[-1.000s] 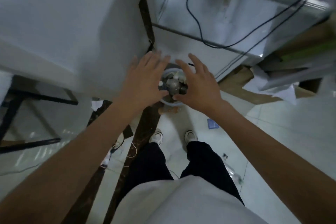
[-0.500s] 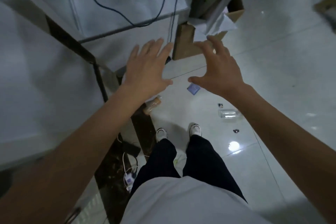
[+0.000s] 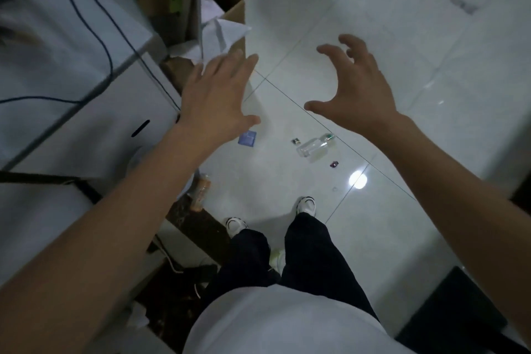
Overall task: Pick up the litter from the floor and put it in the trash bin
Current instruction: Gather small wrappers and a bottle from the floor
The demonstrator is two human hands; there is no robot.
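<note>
Hovering wide-open, left hand (image 3: pixel 214 100) and right hand (image 3: pixel 356 92) hold nothing; bottle (image 3: pixel 314 146) seems empty.

The light is dim and carries a cool blue-grey cast. One bright round glare spot (image 3: pixel 358 181) sits on the glossy floor (image 3: pixel 416 46), with fainter glints further right. A soft shadow pools around the shoes (image 3: pixel 306 206). Motion blur smears the upper left, so the cables (image 3: pixel 100 34) and the white surface (image 3: pixel 71 66) under them look streaky. The left hand (image 3: pixel 214 100) is soft at its edges. Wide-angle distortion bends the tile joints and swells both forearms toward the lower corners.
</note>
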